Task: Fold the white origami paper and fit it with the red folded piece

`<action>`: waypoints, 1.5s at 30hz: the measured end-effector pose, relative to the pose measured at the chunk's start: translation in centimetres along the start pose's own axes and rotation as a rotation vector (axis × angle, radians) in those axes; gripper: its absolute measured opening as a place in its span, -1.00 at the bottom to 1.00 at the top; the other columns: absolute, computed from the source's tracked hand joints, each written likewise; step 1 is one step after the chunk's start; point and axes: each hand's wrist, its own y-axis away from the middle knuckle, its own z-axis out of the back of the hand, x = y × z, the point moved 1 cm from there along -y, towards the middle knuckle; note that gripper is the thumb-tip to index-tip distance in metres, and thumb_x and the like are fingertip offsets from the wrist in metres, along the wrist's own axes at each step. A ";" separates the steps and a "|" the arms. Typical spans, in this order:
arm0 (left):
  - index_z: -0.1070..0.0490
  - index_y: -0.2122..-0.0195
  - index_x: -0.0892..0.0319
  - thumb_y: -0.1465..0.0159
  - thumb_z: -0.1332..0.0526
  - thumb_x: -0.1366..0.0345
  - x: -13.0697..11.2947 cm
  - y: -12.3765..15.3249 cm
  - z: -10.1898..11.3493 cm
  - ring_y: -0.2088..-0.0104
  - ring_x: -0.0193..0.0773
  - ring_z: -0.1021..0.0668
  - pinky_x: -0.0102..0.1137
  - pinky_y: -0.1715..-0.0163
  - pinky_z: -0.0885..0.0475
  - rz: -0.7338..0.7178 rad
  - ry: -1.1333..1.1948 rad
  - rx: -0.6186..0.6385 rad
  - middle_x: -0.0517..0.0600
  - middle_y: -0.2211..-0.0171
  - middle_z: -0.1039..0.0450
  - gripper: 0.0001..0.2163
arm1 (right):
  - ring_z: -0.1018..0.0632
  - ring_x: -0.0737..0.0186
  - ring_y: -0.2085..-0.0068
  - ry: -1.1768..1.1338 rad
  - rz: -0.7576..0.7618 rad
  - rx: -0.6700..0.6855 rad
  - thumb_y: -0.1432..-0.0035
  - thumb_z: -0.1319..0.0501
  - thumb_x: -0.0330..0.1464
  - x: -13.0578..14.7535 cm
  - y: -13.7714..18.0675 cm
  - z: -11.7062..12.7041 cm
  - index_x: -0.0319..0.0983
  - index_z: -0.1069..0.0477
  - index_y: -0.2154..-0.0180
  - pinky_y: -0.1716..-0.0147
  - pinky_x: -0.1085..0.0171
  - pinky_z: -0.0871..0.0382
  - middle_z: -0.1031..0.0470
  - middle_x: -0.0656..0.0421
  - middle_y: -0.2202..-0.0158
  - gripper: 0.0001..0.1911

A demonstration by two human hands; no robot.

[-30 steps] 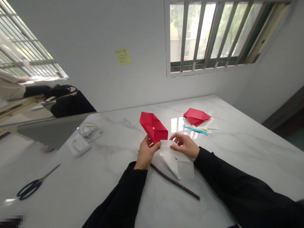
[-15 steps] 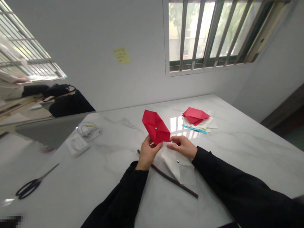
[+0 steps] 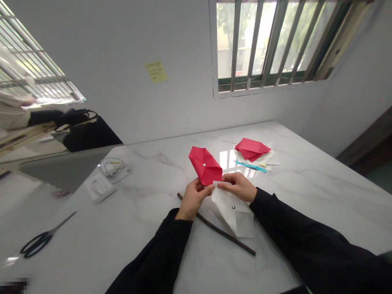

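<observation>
Pinched in my left hand (image 3: 192, 199) are the lower corner of a red folded paper (image 3: 210, 168) and the top edge of a white folded paper. A small silver bead sits at the centre of the red piece. My right hand (image 3: 239, 188) is closed by thumb and fingers on the upper part of the white folded paper (image 3: 225, 210), close to where the two pieces meet. The white one hangs toward me and has its own silver bead (image 3: 233, 207). Beneath the papers a dark thin stick (image 3: 228, 237) lies on the marble-patterned table. My fingers hide the exact joint.
A stack of red and white folded papers (image 3: 252, 149) with a blue strip (image 3: 251, 166) lies at the back right. Scissors (image 3: 45, 237), a white case (image 3: 100, 188) and a coiled white cable (image 3: 114, 168) are on the left. A yellow note (image 3: 157, 71) sticks to the wall.
Both hands and the joined papers have shifted slightly right. The red piece has tilted back, its top corner lower. Both hands still grip the papers.
</observation>
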 end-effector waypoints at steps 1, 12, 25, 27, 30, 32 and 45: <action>-0.50 0.03 0.31 -0.07 -0.52 0.20 0.0 0.1 -0.1 0.23 -0.15 -0.65 -0.32 0.16 -0.55 0.000 0.010 -0.003 0.16 0.16 -0.66 -0.51 | -0.34 0.34 0.46 -0.007 0.000 0.012 -0.22 -0.30 -0.08 0.1 0.0 0.0 -0.26 -0.47 0.42 0.45 0.34 -0.20 -0.40 0.25 0.50 -0.62; -0.56 0.13 0.30 0.01 -0.51 0.24 0.4 -0.4 0.3 0.26 -0.16 -0.64 -0.33 0.20 -0.55 -0.028 -0.023 -0.172 0.13 0.18 -0.66 -0.57 | -0.47 0.27 0.39 0.477 0.199 -0.239 -0.32 -0.25 -0.16 -0.7 -0.8 2.4 -0.19 -0.59 0.21 0.30 0.27 -0.34 -0.60 0.16 0.31 -0.74; -0.56 0.15 0.28 0.00 -0.50 0.23 0.5 -0.6 0.6 0.28 -0.16 -0.65 -0.29 0.20 -0.57 -0.081 -0.033 -0.228 0.11 0.20 -0.65 -0.60 | -0.52 -0.01 0.11 0.920 -0.008 -0.460 -0.20 -0.34 -0.33 -6.7 -6.0 8.3 -0.19 -0.67 0.21 0.05 0.12 -0.34 -0.65 0.03 0.19 -0.85; -0.56 0.15 0.28 -0.01 -0.50 0.22 0.4 -0.5 0.7 0.28 -0.15 -0.65 -0.28 0.20 -0.57 -0.089 -0.040 -0.227 0.11 0.20 -0.65 -0.60 | -0.55 0.05 0.18 0.890 -0.001 -0.439 -0.20 -0.34 -0.36 -7.0 -6.3 8.4 -0.19 -0.68 0.28 0.08 0.17 -0.35 -0.67 0.08 0.24 -0.89; -0.56 0.15 0.29 -0.02 -0.50 0.21 0.4 -0.5 0.7 0.29 -0.14 -0.65 -0.28 0.21 -0.57 -0.099 -0.059 -0.219 0.12 0.21 -0.65 -0.60 | -0.57 0.09 0.22 0.867 0.009 -0.417 -0.19 -0.35 -0.38 -7.3 -6.3 8.6 -0.20 -0.67 0.31 0.12 0.20 -0.38 -0.68 0.11 0.27 -0.90; -0.56 0.15 0.29 -0.03 -0.49 0.21 0.3 -0.5 0.7 0.28 -0.12 -0.66 -0.27 0.21 -0.57 -0.102 -0.066 -0.213 0.13 0.20 -0.65 -0.61 | -0.59 0.11 0.24 0.851 0.019 -0.396 -0.19 -0.35 -0.39 -7.1 -6.0 8.7 -0.21 -0.68 0.30 0.15 0.21 -0.39 -0.68 0.10 0.28 -0.90; -0.56 0.20 0.29 -0.02 -0.48 0.23 0.4 -0.6 0.7 0.33 -0.16 -0.64 -0.31 0.25 -0.55 -0.095 -0.085 -0.207 0.10 0.27 -0.65 -0.65 | -0.61 0.14 0.31 0.847 0.044 -0.336 -0.14 -0.29 -0.53 -7.0 -5.8 8.9 -0.24 -0.67 0.30 0.20 0.23 -0.43 -0.68 0.04 0.30 -0.83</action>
